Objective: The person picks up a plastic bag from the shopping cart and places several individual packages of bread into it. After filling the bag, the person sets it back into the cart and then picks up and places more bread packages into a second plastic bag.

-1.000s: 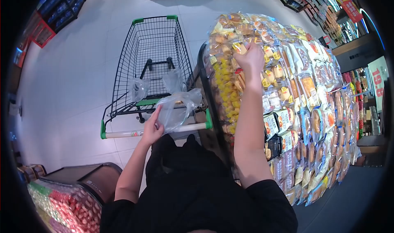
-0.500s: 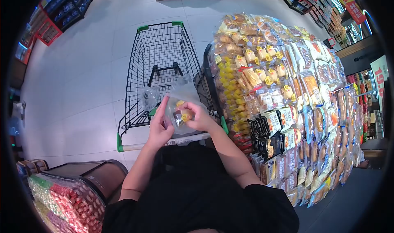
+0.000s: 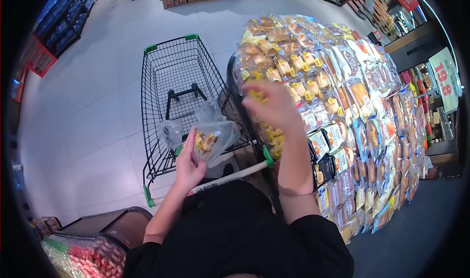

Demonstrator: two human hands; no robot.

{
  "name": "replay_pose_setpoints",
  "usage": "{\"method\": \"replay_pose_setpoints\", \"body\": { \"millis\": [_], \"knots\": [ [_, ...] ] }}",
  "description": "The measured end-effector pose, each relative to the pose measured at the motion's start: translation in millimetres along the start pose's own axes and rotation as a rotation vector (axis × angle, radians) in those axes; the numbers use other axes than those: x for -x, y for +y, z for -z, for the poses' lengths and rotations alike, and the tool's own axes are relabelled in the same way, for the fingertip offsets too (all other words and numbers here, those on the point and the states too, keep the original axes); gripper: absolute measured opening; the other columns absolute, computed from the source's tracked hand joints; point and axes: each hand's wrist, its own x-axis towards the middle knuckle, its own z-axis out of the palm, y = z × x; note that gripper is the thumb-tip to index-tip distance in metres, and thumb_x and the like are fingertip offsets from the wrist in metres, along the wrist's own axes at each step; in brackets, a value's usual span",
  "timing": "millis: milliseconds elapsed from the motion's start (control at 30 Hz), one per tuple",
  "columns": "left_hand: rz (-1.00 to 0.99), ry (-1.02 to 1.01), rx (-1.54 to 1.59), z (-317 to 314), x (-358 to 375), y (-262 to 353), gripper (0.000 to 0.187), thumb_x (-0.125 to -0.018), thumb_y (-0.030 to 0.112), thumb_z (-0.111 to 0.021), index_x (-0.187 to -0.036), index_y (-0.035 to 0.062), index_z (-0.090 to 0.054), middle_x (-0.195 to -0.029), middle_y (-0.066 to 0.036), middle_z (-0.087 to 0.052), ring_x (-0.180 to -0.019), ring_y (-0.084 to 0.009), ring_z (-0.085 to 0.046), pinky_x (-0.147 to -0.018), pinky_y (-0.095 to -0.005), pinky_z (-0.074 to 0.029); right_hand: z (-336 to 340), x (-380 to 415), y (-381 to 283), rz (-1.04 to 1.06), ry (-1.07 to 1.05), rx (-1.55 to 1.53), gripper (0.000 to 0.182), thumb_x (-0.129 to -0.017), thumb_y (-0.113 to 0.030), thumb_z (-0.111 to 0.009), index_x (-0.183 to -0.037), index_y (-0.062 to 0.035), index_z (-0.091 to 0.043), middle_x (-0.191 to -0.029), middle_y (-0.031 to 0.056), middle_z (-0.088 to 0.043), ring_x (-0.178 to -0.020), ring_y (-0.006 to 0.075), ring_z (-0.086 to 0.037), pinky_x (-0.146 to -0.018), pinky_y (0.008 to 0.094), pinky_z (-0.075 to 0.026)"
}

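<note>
Clear plastic bag [image 3: 225, 132] of yellow-brown packets [image 3: 206, 142] is held by left hand [image 3: 188, 169]; right hand [image 3: 275, 106], grip too blurred to tell, has been withdrawn rightward.

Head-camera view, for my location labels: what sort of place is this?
Most likely a supermarket: a black wire shopping cart with green corners, a heaped display of clear-wrapped baked goods, and a white sign reading "19.8" in red.

The cart's [image 3: 171, 42] far end lies open from above, while plastic bags [image 3: 207, 111] crowd the handle [image 3: 240, 173] end.
</note>
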Motion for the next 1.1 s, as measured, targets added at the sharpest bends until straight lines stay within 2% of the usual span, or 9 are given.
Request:
{"method": "replay_pose_setpoints", "body": {
  "millis": [133, 300, 633, 700, 767, 867, 933, 1033, 1100],
  "knots": [
    [0.028, -0.035, 0.028, 5, -3, 12, 0.092, -0.069, -0.017, -0.047, -0.157, 0.0029, -0.027, -0.145, -0.008, -0.047, -0.069, 0.0004, -0.048, -0.059, -0.015, -0.04, 78, -58, 64, -0.427, 0.281, 0.331, 0.048, -0.079, -0.039, -0.077, -0.114, -0.0064, -0.071, -0.113, 0.016, -0.071, -0.103, 0.0326, -0.069, -0.09, 0.0414, -0.053],
    [0.022, -0.037, 0.143, 12, -1, 26, 0.087, -0.073, -0.017, -0.045, -0.156, 0.0004, -0.026, -0.157, -0.01, -0.038, -0.069, 0.0018, -0.047, -0.061, -0.0131, -0.038, 76, -98, 160, -0.723, -0.121, 0.75, 0.05, -0.078, -0.038, -0.076, -0.114, -0.0042, -0.07, -0.115, 0.0168, -0.071, -0.109, 0.0299, -0.068, -0.093, 0.0414, -0.054],
    [0.019, -0.105, 0.246, 9, -6, 28, 0.086, -0.076, -0.018, -0.044, -0.157, -0.0004, -0.023, -0.162, -0.009, -0.031, -0.07, 0.0039, -0.047, -0.06, -0.0129, -0.038, 77, -91, 174, -0.824, 0.042, 0.674, 0.057, -0.067, -0.04, -0.08, -0.109, -0.0023, -0.071, -0.112, 0.0174, -0.071, -0.11, 0.0316, -0.067, -0.095, 0.0406, -0.054],
    [0.02, -0.084, 0.316, 6, -8, 22, 0.086, -0.077, -0.019, -0.043, -0.157, 0.0004, -0.021, -0.162, -0.007, -0.031, -0.069, 0.0046, -0.046, -0.059, -0.013, -0.037, 84, -87, 164, -0.397, 0.232, 0.481, 0.057, -0.067, -0.026, -0.081, -0.116, 0.0008, -0.067, -0.101, 0.0133, -0.072, -0.092, 0.0308, -0.07, -0.085, 0.0409, -0.056],
    [0.045, -0.106, 0.357, 6, -9, 28, 0.086, -0.077, -0.019, -0.042, -0.158, 0.0008, -0.02, -0.161, -0.006, -0.03, -0.07, 0.0048, -0.046, -0.059, -0.0131, -0.037, 66, -82, 155, -0.108, 0.22, -0.297, 0.055, -0.07, -0.008, -0.078, -0.122, 0.0002, -0.062, -0.1, 0.0083, -0.069, -0.085, 0.0235, -0.069, -0.079, 0.0377, -0.058],
    [0.095, -0.165, 0.415, 12, -12, 40, 0.085, -0.079, -0.019, -0.042, -0.158, 0.0015, -0.019, -0.162, -0.006, -0.029, -0.07, 0.005, -0.046, -0.059, -0.0132, -0.037, 55, -47, 51, -0.098, -0.531, -0.877, 0.064, -0.068, -0.003, -0.075, -0.13, -0.0045, -0.059, -0.124, 0.0079, -0.065, -0.118, 0.0181, -0.06, -0.102, 0.033, -0.047],
    [0.121, -0.204, 0.434, 14, -14, 48, 0.085, -0.079, -0.019, -0.042, -0.158, 0.0018, -0.019, -0.162, -0.007, -0.029, -0.071, 0.0051, -0.046, -0.059, -0.0132, -0.038, 22, -21, 10, -0.038, -0.931, -1.254, 0.056, -0.077, 0.005, -0.068, -0.131, -0.0045, -0.057, -0.122, 0.006, -0.065, -0.118, 0.0155, -0.058, -0.105, 0.0328, -0.044],
    [0.115, -0.198, 0.523, 15, -14, 64, 0.082, -0.083, -0.017, -0.041, -0.159, 0.0034, -0.017, -0.154, -0.005, -0.036, -0.092, 0.002, -0.053, -0.064, -0.0126, -0.039, -43, 10, 4, 0.173, -0.974, -1.183, 0.058, -0.079, 0.003, -0.07, -0.135, -0.0038, -0.053, -0.123, 0.0062, -0.065, -0.118, 0.0152, -0.058, -0.103, 0.0327, -0.046],
    [0.017, -0.162, 0.529, 18, -16, 75, 0.082, -0.084, -0.017, -0.041, -0.159, 0.0025, -0.015, -0.155, -0.006, -0.036, -0.089, 0.0016, -0.053, -0.066, -0.0132, -0.041, -59, 19, -1, 0.117, -0.952, -0.68, 0.058, -0.083, -0.005, -0.07, -0.137, -0.0025, -0.049, -0.123, 0.0118, -0.065, -0.116, 0.0237, -0.062, -0.099, 0.0361, -0.048]
  ]
}}
